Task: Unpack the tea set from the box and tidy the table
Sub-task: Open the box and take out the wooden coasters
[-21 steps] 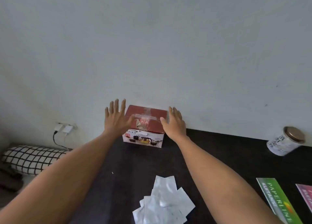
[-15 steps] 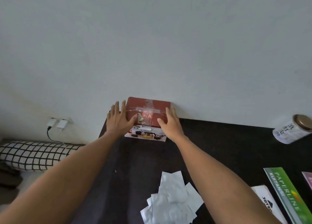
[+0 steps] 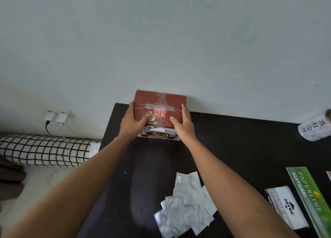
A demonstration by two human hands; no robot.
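A red tea set box [image 3: 160, 101], taped across its lid, stands at the far edge of the black table [image 3: 232, 148] against the white wall. My left hand [image 3: 132, 124] clasps its left side, thumb lying on the lid. My right hand [image 3: 184, 125] clasps its right side, thumb on the lid too. The box's white front face with pictures of tea ware shows between my wrists.
A pile of silver foil sachets [image 3: 186, 207] lies near me between my forearms. At the right are a white tin [image 3: 315, 128] on its side, a green Paperline pack [image 3: 311, 196] and a white Joyko box [image 3: 286, 207]. A checked bolster [image 3: 44, 150] lies left of the table.
Both hands went from spread open near the box to gripping its two sides. The view tilted down, showing more of the table.
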